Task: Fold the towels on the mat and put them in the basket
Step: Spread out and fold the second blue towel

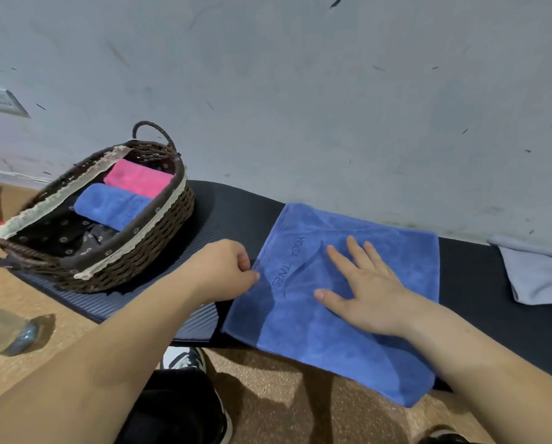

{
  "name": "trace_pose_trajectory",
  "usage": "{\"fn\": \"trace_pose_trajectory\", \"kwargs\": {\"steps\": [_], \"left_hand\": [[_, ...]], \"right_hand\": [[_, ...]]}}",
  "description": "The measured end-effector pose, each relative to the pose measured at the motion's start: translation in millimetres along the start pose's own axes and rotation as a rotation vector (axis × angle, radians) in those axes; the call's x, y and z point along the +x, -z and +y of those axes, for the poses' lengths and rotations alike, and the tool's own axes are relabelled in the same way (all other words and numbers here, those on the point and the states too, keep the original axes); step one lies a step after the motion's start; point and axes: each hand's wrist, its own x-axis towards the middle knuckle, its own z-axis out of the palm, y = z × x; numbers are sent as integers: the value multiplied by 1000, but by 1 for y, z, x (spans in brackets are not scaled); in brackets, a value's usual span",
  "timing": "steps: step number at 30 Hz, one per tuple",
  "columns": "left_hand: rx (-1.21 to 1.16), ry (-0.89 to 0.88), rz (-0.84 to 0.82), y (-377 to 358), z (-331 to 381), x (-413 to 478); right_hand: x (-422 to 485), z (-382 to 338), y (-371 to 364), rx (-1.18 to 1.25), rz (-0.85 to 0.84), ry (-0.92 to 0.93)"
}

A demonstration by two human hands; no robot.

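A blue towel point(342, 341) with dark lettering lies spread flat across the dark mat point(223, 209), its near edge hanging over onto the floor. My left hand point(226, 267) pinches the towel's left edge between thumb and fingers. My right hand point(361, 290) rests flat on the middle of the towel, fingers spread. To the left stands a brown wicker basket point(159, 238) with a lace-trimmed lining; a folded blue towel point(111, 205) and a folded pink towel point(138, 181) lie side by side inside it.
A grey towel point(537, 274) lies on the mat at the right edge, with a bit of pink below it. A clear plastic bottle point(5, 334) lies on the cork-coloured floor at left. My shoes point(185, 360) are near the mat's front. A grey wall rises behind.
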Motion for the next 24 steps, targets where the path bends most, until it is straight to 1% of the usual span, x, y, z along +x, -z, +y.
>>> {"fn": "trace_pose_trajectory", "kwargs": {"steps": [2, 5, 9, 12, 14, 20, 22, 24], "left_hand": [[-92, -28, 115, -2, 15, 16], [-198, -95, 205, -10, 41, 47], [-236, -86, 254, -25, 61, 84], [-214, -29, 246, -30, 68, 99], [-215, -22, 250, -30, 71, 106], [-347, 19, 399, -21, 64, 108], [-382, 31, 428, -24, 62, 108], [-367, 42, 424, -26, 63, 107]], "right_hand": [[7, 10, 8, 29, 56, -52], [15, 25, 11, 20, 67, -131], [23, 35, 10, 38, 12, -171], [29, 39, 12, 30, -13, -163], [32, 42, 14, 24, -10, -159], [34, 44, 11, -7, -24, -157], [33, 45, 12, -19, -29, -159], [29, 47, 12, -19, -24, -163]]}}
